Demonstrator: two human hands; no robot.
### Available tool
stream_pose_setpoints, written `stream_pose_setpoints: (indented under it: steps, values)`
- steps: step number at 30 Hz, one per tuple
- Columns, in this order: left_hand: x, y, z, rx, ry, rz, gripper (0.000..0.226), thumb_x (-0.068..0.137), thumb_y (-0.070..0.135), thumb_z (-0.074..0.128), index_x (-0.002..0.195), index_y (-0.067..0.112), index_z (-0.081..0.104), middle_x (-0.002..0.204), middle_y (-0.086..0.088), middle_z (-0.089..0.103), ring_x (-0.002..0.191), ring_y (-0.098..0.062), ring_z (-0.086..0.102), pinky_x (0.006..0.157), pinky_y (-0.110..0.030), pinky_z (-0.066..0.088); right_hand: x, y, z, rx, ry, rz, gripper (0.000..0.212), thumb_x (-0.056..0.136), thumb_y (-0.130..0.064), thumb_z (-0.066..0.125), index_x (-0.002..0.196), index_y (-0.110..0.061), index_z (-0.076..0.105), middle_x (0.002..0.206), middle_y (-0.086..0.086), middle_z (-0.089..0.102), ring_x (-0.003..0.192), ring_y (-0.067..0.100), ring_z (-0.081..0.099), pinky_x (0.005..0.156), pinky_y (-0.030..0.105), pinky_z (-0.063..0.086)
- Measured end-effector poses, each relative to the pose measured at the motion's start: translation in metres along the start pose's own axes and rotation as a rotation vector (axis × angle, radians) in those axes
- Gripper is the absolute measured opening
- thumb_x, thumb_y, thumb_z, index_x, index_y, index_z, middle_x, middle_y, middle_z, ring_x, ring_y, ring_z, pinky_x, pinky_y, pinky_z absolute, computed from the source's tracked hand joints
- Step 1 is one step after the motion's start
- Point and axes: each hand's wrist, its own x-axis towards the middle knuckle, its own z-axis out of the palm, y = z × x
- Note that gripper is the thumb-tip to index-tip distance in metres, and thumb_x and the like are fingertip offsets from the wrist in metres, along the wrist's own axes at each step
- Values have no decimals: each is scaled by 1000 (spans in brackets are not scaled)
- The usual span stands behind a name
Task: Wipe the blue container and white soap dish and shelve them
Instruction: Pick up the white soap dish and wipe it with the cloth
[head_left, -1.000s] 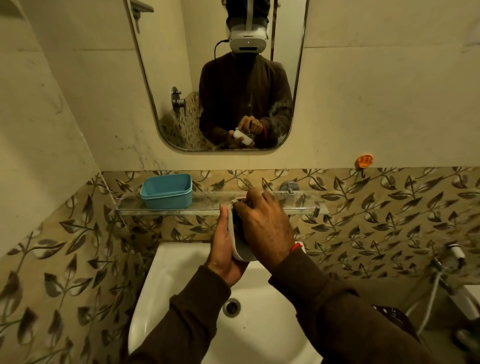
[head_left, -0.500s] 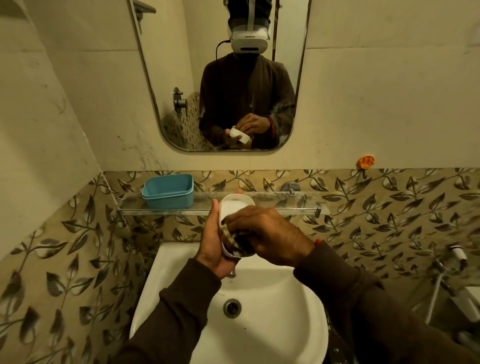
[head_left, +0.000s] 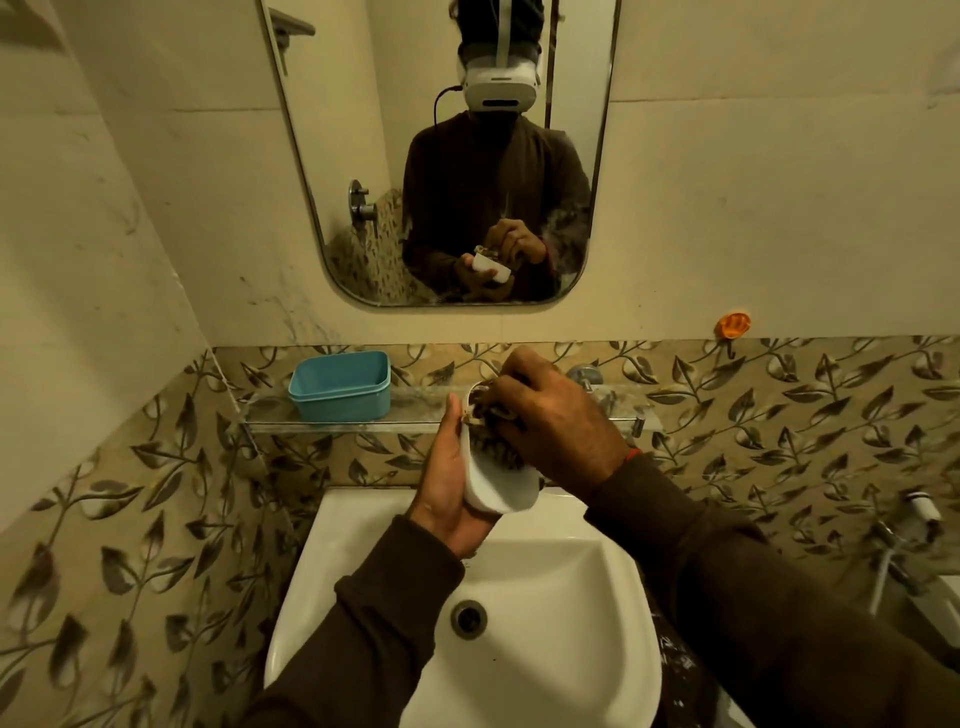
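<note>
Two hands: both meet over the white ceramic basin (head_left: 519, 571), dark brown sleeves covering the wrists.
Left hand (head_left: 449, 483): its grip cups the smooth white oval plastic soap dish (head_left: 501, 491) from the left side, palm against the dish's wall.
Right hand (head_left: 558, 415): its grip is closed on a dark, patterned, crumpled cloth (head_left: 493, 441), pressing it into the dish's upper end.
Soap dish: held tilted, above the basin and in front of the shelf, touching neither.
Blue rectangular plastic container (head_left: 340, 385): rounded corners, matte, standing on the left part of the clear glass shelf (head_left: 415, 415), well apart from the hands.
Walls: glossy leaf-patterned tiles (head_left: 779, 410) in brown and beige below, plain cream tiles above.
Mirror (head_left: 441, 156): rounded corners, reflecting the person holding the dish.
Orange plastic hook (head_left: 732, 325): stuck on the wall at right.
</note>
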Motion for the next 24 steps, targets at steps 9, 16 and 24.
stream_pose_setpoints:
  steps: [9,16,24]
  values:
    - [2,7,-6,146,1,220,54,97,67,35,130,37,65,126,-11,73,116,-31,69,85,-52,60,-12,-19,13,-39,-69,112,49,75,-18,78,120,-8,60,115,18,58,95,33,62,75,36,58]
    - [4,21,-12,143,-15,303,57,97,69,30,139,41,57,132,-18,66,113,-33,71,77,-50,61,-6,-27,14,158,-239,131,39,87,-20,66,125,-13,58,121,9,57,107,26,55,88,34,51]
    - [7,20,-15,95,-35,289,57,100,66,30,140,36,57,120,-14,74,111,-29,71,88,-44,60,6,-25,0,881,-434,486,20,85,-1,64,92,-20,63,95,0,65,91,17,64,70,26,57]
